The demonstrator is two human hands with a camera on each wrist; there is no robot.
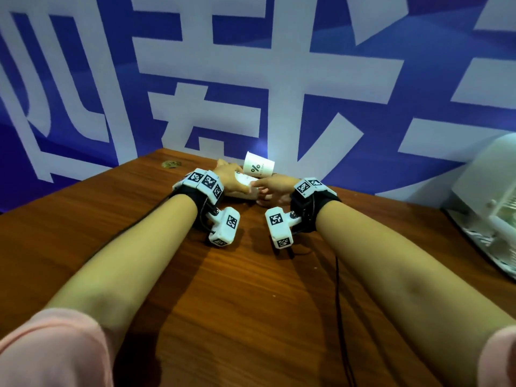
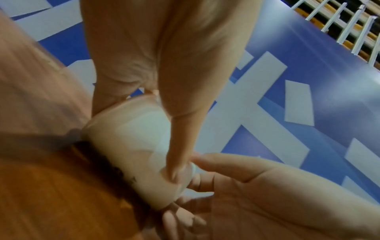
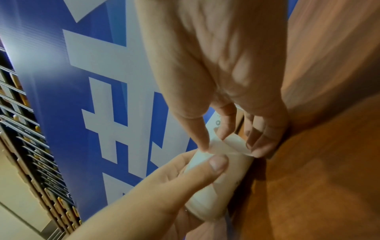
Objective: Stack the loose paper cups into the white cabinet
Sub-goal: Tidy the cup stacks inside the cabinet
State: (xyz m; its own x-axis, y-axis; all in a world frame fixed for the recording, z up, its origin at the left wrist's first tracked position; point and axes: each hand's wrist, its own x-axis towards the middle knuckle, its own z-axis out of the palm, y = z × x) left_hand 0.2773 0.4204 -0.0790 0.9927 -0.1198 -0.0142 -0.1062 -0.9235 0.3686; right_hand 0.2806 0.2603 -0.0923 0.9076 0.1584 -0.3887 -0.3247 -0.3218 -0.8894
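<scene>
My left hand [image 1: 233, 178] grips a paper cup [image 1: 245, 185] lying on the wooden table [image 1: 251, 289]. My right hand [image 1: 275, 188] pinches its rim, seemingly. Another cup [image 1: 258, 167] stands just behind.

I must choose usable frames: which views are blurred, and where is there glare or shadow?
Head view: mostly sharp, edges bent by the wide lens, a small glare spot above the upright paper cup. Both wrist views: soft and smeared, with a dark shadow beside the held cup.

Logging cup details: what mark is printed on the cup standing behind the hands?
A black percent sign on the white cup, clearest in the head view.
</scene>
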